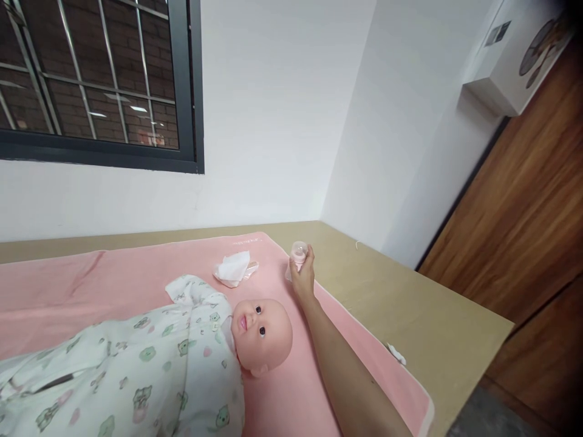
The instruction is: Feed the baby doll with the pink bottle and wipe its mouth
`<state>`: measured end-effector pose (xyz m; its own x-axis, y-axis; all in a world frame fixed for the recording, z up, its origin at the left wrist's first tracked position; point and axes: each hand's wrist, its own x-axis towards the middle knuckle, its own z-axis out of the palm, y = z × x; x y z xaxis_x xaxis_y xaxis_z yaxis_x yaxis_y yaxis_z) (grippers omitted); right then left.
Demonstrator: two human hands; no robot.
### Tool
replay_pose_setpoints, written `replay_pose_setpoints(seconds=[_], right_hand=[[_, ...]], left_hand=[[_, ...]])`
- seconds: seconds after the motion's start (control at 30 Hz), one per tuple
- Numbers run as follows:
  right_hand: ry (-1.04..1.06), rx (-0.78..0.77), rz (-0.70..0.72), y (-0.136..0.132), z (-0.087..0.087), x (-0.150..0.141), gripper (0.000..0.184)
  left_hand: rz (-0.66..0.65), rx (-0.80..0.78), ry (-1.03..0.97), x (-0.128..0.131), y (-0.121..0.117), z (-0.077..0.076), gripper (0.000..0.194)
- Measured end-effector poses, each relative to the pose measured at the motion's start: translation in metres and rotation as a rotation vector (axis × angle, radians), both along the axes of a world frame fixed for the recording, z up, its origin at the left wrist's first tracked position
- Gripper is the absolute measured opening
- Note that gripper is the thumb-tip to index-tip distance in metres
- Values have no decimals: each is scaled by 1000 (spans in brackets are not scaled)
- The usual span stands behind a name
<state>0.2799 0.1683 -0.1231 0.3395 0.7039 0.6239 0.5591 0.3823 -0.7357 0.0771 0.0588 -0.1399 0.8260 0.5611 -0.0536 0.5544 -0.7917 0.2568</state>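
My right hand [304,276] reaches out over the pink mat [291,388], its fingers wrapped round a small baby bottle [299,251] with a clear cap. The bottle stands roughly upright near the mat's far right edge; its lower part is partly hidden by the hand. Left of my forearm lies a baby doll [268,337] on its back, in a white sleep suit [155,358] with a green and pink animal print. Beyond the doll's shoulder is a packet of white wipes or tissues [234,268]. My left hand is out of view.
The mat lies on a tan tabletop [382,291] that meets white walls [273,121] at the back. A small white item [397,354] rests by the mat's right edge. A barred window [91,73], a white box [514,60] and wooden panels [514,224] surround the table.
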Motion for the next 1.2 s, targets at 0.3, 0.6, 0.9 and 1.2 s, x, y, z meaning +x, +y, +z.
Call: replay_pose_setpoints(seconds=[0.3,0.6,0.9,1.2], right_hand=[[-20,23,-47,-1,1,-1,72],[13,-22,-49,1,5,0,76],[-43,-177,-177,1,29,-4,82],[-136,-446,-236,-11,56,-4,70]], left_hand=[[-50,22,-30,1,-6,8,27],[-69,1,10,5,0,13,41],[-67,-13,7,15,-1,19,35],[11,-54,-4,13,-9,25,36]])
